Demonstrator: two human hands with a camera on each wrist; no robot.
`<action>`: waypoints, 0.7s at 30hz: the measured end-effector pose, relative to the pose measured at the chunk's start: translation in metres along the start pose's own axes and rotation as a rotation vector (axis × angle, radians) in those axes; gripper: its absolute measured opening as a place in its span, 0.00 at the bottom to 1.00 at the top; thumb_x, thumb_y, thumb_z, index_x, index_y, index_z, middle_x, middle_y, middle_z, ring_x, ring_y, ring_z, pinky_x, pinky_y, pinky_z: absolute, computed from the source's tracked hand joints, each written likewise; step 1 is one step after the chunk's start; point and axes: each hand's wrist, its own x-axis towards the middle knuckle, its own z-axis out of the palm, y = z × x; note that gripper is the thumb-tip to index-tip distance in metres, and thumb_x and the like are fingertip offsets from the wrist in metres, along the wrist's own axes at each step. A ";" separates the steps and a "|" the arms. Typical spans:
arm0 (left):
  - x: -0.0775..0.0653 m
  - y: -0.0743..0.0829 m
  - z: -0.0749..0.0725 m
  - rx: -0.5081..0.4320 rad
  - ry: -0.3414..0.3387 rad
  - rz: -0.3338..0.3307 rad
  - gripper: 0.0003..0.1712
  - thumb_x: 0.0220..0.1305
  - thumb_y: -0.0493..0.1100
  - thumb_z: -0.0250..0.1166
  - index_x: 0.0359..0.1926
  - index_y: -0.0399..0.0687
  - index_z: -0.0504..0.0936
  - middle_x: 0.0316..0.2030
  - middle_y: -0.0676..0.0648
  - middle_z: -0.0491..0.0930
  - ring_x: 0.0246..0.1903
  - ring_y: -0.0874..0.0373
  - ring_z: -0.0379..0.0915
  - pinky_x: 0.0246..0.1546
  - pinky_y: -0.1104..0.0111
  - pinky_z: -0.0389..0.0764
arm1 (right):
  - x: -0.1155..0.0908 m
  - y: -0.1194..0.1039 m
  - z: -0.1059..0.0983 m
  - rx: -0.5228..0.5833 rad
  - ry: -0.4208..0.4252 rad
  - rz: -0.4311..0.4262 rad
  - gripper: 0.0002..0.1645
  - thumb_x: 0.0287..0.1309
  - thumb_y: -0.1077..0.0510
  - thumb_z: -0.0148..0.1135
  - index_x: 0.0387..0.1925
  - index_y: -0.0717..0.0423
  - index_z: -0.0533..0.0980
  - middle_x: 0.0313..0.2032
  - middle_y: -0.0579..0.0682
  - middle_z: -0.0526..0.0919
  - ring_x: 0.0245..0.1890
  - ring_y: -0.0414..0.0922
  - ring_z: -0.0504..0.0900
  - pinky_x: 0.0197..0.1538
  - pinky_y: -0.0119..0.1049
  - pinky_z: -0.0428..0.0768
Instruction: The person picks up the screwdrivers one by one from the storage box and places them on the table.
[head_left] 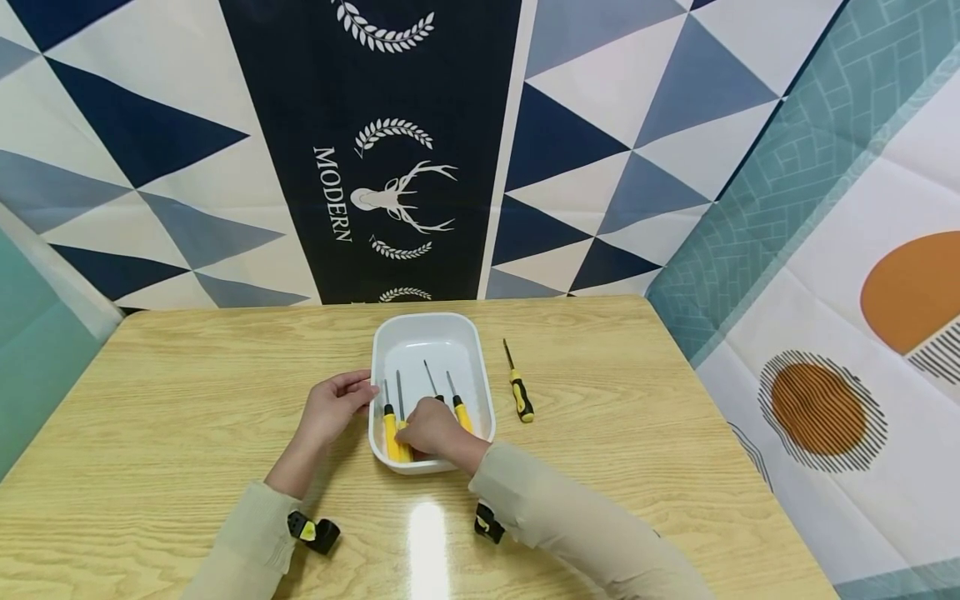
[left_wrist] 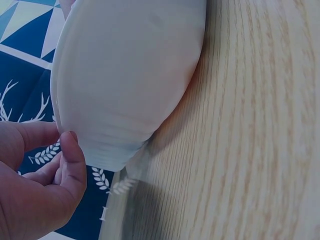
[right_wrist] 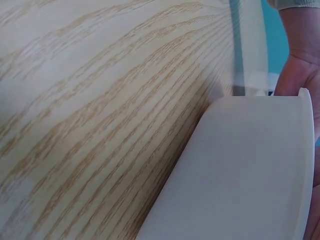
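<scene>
A white plastic tray [head_left: 431,469] stands on the table with several yellow-handled screwdrivers lying in it, tips toward its far end. My left hand [head_left: 333,408] is at the tray's left side; in the left wrist view its thumb and forefinger [left_wrist: 75,165] pinch the rim. My right hand [head_left: 435,427] reaches over the near right rim into the tray. Its fingertips are at the handle of the second screwdriver [head_left: 401,400] from the left, and its back covers the handle of the middle screwdriver [head_left: 431,380]. Whether it grips either one I cannot tell.
Right of the tray, a black-and-yellow screwdriver [head_left: 519,392] lies on the wooden table [head_left: 630,467]. A patterned cloth [head_left: 585,150] hangs behind the far edge, and another cloth [head_left: 840,400] rises along the right side.
</scene>
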 end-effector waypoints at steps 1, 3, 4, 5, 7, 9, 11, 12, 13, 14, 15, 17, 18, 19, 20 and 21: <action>0.000 0.000 0.000 -0.001 0.000 0.000 0.23 0.64 0.41 0.60 0.58 0.36 0.73 0.44 0.44 0.77 0.33 0.67 0.73 0.38 0.72 0.82 | 0.000 0.000 0.000 0.001 -0.002 0.004 0.30 0.52 0.58 0.66 0.04 0.49 0.59 0.04 0.42 0.60 0.06 0.36 0.62 0.13 0.24 0.59; 0.000 0.000 0.000 -0.001 0.000 -0.003 0.23 0.64 0.41 0.60 0.58 0.36 0.73 0.43 0.44 0.77 0.33 0.67 0.73 0.38 0.72 0.82 | 0.000 0.000 0.000 0.004 -0.009 0.013 0.29 0.52 0.58 0.65 0.04 0.49 0.60 0.03 0.42 0.61 0.06 0.36 0.63 0.12 0.24 0.60; 0.000 0.000 0.000 -0.002 -0.001 -0.002 0.23 0.64 0.41 0.60 0.58 0.37 0.73 0.43 0.44 0.77 0.33 0.67 0.73 0.38 0.71 0.82 | 0.000 0.000 0.000 0.006 -0.010 0.014 0.29 0.51 0.59 0.65 0.03 0.49 0.60 0.03 0.42 0.62 0.06 0.36 0.63 0.12 0.24 0.60; 0.000 0.000 0.000 -0.002 -0.003 -0.001 0.23 0.64 0.42 0.60 0.58 0.36 0.73 0.43 0.45 0.77 0.33 0.67 0.73 0.39 0.71 0.82 | 0.000 0.000 0.000 0.007 -0.014 0.015 0.29 0.52 0.59 0.65 0.03 0.49 0.61 0.03 0.42 0.62 0.06 0.36 0.64 0.12 0.24 0.60; 0.000 -0.001 0.000 -0.001 -0.004 0.001 0.23 0.64 0.42 0.60 0.58 0.37 0.73 0.43 0.44 0.77 0.33 0.67 0.73 0.39 0.71 0.82 | -0.001 0.000 -0.001 0.018 -0.017 0.018 0.29 0.52 0.59 0.64 0.03 0.50 0.61 0.03 0.43 0.64 0.06 0.37 0.64 0.12 0.25 0.60; 0.000 -0.001 0.000 0.003 -0.004 0.002 0.23 0.64 0.42 0.60 0.58 0.37 0.73 0.43 0.44 0.77 0.33 0.66 0.74 0.39 0.71 0.82 | -0.001 0.001 -0.001 0.030 -0.024 0.017 0.28 0.52 0.59 0.63 0.03 0.50 0.62 0.04 0.44 0.65 0.06 0.37 0.65 0.12 0.25 0.61; 0.000 -0.002 0.000 0.010 -0.005 0.001 0.23 0.64 0.42 0.60 0.58 0.38 0.73 0.43 0.44 0.77 0.33 0.66 0.74 0.39 0.71 0.82 | -0.002 0.001 -0.002 0.045 -0.026 0.015 0.29 0.52 0.59 0.62 0.02 0.49 0.61 0.04 0.44 0.65 0.07 0.37 0.65 0.13 0.25 0.61; 0.001 -0.002 0.000 0.012 -0.003 -0.001 0.22 0.64 0.42 0.60 0.58 0.38 0.73 0.43 0.44 0.77 0.33 0.66 0.74 0.39 0.71 0.82 | -0.002 0.001 -0.003 0.056 -0.027 0.014 0.29 0.53 0.59 0.61 0.03 0.49 0.61 0.05 0.44 0.65 0.07 0.38 0.65 0.13 0.25 0.62; 0.000 -0.002 0.000 0.015 -0.003 -0.002 0.22 0.64 0.42 0.60 0.58 0.38 0.73 0.43 0.44 0.77 0.33 0.66 0.74 0.39 0.71 0.82 | -0.002 0.002 -0.003 0.075 -0.026 0.015 0.29 0.52 0.59 0.61 0.02 0.49 0.61 0.05 0.44 0.65 0.07 0.38 0.65 0.14 0.25 0.62; 0.000 -0.002 0.000 0.017 -0.003 0.000 0.23 0.64 0.42 0.60 0.58 0.38 0.73 0.43 0.44 0.77 0.33 0.66 0.74 0.39 0.71 0.82 | -0.003 0.002 -0.004 0.092 -0.025 0.013 0.29 0.52 0.60 0.61 0.02 0.49 0.60 0.05 0.44 0.66 0.08 0.38 0.65 0.14 0.25 0.63; 0.000 -0.002 0.000 0.018 -0.003 0.001 0.23 0.64 0.42 0.60 0.58 0.38 0.73 0.44 0.43 0.77 0.33 0.66 0.74 0.39 0.71 0.82 | -0.003 0.002 -0.005 0.112 -0.023 0.012 0.29 0.52 0.60 0.61 0.02 0.49 0.60 0.05 0.44 0.65 0.08 0.38 0.65 0.14 0.25 0.63; 0.000 -0.001 0.000 0.016 0.001 0.003 0.23 0.64 0.42 0.60 0.58 0.37 0.73 0.43 0.43 0.77 0.33 0.66 0.74 0.38 0.71 0.82 | -0.003 0.002 -0.006 0.164 -0.018 0.007 0.29 0.52 0.61 0.61 0.02 0.49 0.59 0.05 0.45 0.65 0.08 0.38 0.66 0.15 0.26 0.64; 0.000 0.000 0.000 0.014 0.001 0.004 0.23 0.64 0.42 0.60 0.58 0.37 0.73 0.43 0.44 0.78 0.32 0.66 0.74 0.38 0.71 0.82 | -0.004 0.002 -0.007 0.195 -0.016 0.002 0.30 0.52 0.62 0.61 0.02 0.49 0.58 0.05 0.45 0.65 0.09 0.38 0.66 0.15 0.26 0.64; 0.000 0.000 0.000 0.012 0.002 0.005 0.23 0.64 0.42 0.60 0.58 0.37 0.73 0.43 0.44 0.78 0.32 0.67 0.74 0.38 0.71 0.82 | -0.004 0.002 -0.008 0.224 -0.017 0.000 0.30 0.51 0.63 0.60 0.02 0.49 0.58 0.05 0.45 0.65 0.09 0.38 0.66 0.15 0.26 0.64; 0.000 0.000 0.000 0.010 0.003 0.006 0.24 0.64 0.42 0.61 0.58 0.36 0.73 0.43 0.44 0.78 0.32 0.67 0.74 0.38 0.71 0.82 | -0.004 0.003 -0.008 0.250 -0.017 -0.004 0.29 0.51 0.63 0.60 0.03 0.49 0.58 0.06 0.45 0.65 0.09 0.38 0.67 0.15 0.26 0.65; 0.000 0.001 0.001 0.007 0.005 0.004 0.23 0.63 0.42 0.61 0.58 0.36 0.73 0.43 0.44 0.78 0.32 0.67 0.74 0.38 0.71 0.82 | -0.004 0.003 -0.009 0.276 -0.021 -0.004 0.29 0.51 0.64 0.60 0.03 0.49 0.57 0.06 0.45 0.64 0.10 0.38 0.67 0.16 0.25 0.66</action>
